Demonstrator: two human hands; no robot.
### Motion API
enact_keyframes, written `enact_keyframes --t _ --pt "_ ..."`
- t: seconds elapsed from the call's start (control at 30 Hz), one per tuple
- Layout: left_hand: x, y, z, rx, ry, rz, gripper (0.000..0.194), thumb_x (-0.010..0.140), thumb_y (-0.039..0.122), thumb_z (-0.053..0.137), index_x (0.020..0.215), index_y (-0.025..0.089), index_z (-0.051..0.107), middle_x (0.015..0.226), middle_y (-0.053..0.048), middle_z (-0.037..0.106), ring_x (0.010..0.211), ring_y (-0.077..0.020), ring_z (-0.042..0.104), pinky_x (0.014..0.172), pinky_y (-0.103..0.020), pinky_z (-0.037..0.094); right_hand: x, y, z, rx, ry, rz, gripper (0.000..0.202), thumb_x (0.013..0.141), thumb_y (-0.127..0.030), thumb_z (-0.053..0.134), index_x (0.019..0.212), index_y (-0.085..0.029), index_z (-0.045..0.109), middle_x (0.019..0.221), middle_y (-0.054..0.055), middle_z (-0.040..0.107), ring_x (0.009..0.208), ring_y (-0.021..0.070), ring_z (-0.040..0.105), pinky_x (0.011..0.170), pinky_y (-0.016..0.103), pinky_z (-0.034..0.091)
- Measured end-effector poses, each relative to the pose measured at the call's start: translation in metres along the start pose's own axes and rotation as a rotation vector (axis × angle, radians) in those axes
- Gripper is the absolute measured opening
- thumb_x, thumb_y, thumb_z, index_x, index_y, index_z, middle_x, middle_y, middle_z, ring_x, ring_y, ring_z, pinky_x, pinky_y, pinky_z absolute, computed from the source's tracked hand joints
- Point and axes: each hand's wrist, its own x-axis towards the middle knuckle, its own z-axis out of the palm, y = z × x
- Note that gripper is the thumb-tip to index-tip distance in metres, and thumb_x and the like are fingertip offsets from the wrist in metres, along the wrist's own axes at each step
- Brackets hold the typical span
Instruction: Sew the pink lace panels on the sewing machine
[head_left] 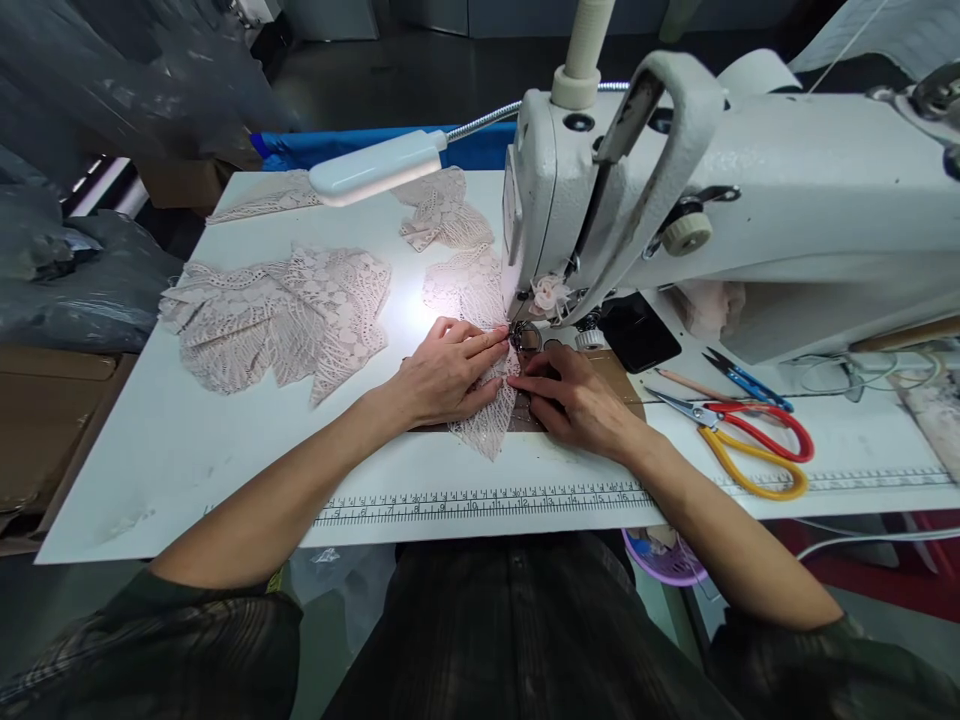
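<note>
the lace piece (480,425) lies at seven o'clock from the sewing machine head (534,200). the left hand (454,370) presses it, palm down, unclenched; the right hand (566,395) curls at its edge, pinching or not, i cannot tell. best guide evenly, without tugging.

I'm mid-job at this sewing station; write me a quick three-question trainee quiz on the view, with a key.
1. Multiple choice: the handles of the scissors are A) both blue, B) red and yellow, C) both black.
2. True or false: the left hand is raised clear of the lace at the sewing machine.
3. Fill in: a printed ____ runs along the near edge of the table.
Key: 1. B; 2. false, it rests on it; 3. ruler.
</note>
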Motion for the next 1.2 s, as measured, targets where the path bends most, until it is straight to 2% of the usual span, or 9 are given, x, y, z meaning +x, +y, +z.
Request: enact_keyframes --t 0.17,0.33,0.47,0.57,0.67,0.9,1.2 --pt "-0.0006 0.0008 0.0001 0.015 0.006 0.0 0.045 0.097 0.038 0.043 0.133 0.015 0.057 0.146 -0.014 0.052 0.113 -0.0312 0.055 0.094 -0.05 0.04 0.0007 -0.0016 0.0004 -0.008 0.012 0.013 0.032 0.09 -0.017 0.053 0.113 -0.025 0.073 0.108 0.011 0.06 0.104 0.026 0.055 0.092 0.047 0.051" --pt "-0.0015 0.0035 -0.0002 0.08 0.026 0.019 0.045 0.098 0.037 0.044 0.132 0.011 0.058 0.145 -0.017 0.053 0.11 -0.0312 0.057 0.094 -0.05 0.041 0.0011 -0.0012 0.0005 -0.013 0.021 0.0 0.031 0.09 -0.015 0.053 0.111 -0.023 0.073 0.107 0.011 0.06 0.102 0.0249 0.056 0.092 0.046 0.051" --pt "-0.0007 0.007 0.0024 0.147 0.086 0.055 0.041 0.098 0.035 0.045 0.126 0.009 0.061 0.14 -0.018 0.057 0.111 -0.031 0.059 0.095 -0.049 0.043 0.0011 -0.0007 -0.0011 -0.029 0.003 -0.014 0.032 0.09 -0.016 0.052 0.114 -0.024 0.072 0.109 0.011 0.06 0.103 0.0254 0.055 0.091 0.046 0.051" --pt "0.0002 0.0082 0.0057 0.149 0.129 0.097 0.03 0.098 0.028 0.045 0.114 0.013 0.066 0.122 -0.014 0.068 0.097 -0.025 0.064 0.085 -0.043 0.048 0.0009 -0.0002 -0.0018 -0.035 -0.005 -0.015 0.033 0.089 -0.014 0.052 0.114 -0.024 0.072 0.107 0.011 0.06 0.103 0.0254 0.055 0.091 0.046 0.051" --pt "0.0 0.0073 0.0059 0.11 0.145 0.133 0.026 0.098 0.026 0.046 0.107 0.017 0.069 0.114 -0.008 0.073 0.086 -0.0201 0.065 0.078 -0.038 0.049 0.0008 0.0002 -0.002 -0.049 -0.025 -0.013 0.034 0.088 -0.013 0.052 0.114 -0.024 0.072 0.107 0.011 0.059 0.103 0.0258 0.055 0.091 0.047 0.051" --pt "-0.0011 0.0064 -0.0029 0.133 0.076 0.142 0.033 0.097 0.033 0.046 0.111 0.015 0.069 0.123 -0.01 0.069 0.087 -0.0227 0.064 0.077 -0.04 0.049 0.0023 -0.0007 -0.0019 -0.07 -0.029 -0.005 0.032 0.091 -0.015 0.049 0.113 -0.021 0.071 0.106 0.013 0.058 0.102 0.0269 0.054 0.09 0.048 0.052" --pt "-0.0001 0.0057 -0.0003 0.118 0.014 0.056 0.039 0.099 0.036 0.044 0.122 0.012 0.065 0.138 -0.015 0.059 0.103 -0.0277 0.063 0.085 -0.043 0.049 0.008 -0.0021 -0.0018 -0.143 -0.03 0.027 0.032 0.093 -0.015 0.046 0.117 -0.017 0.067 0.106 0.016 0.057 0.101 0.0279 0.051 0.092 0.047 0.052"
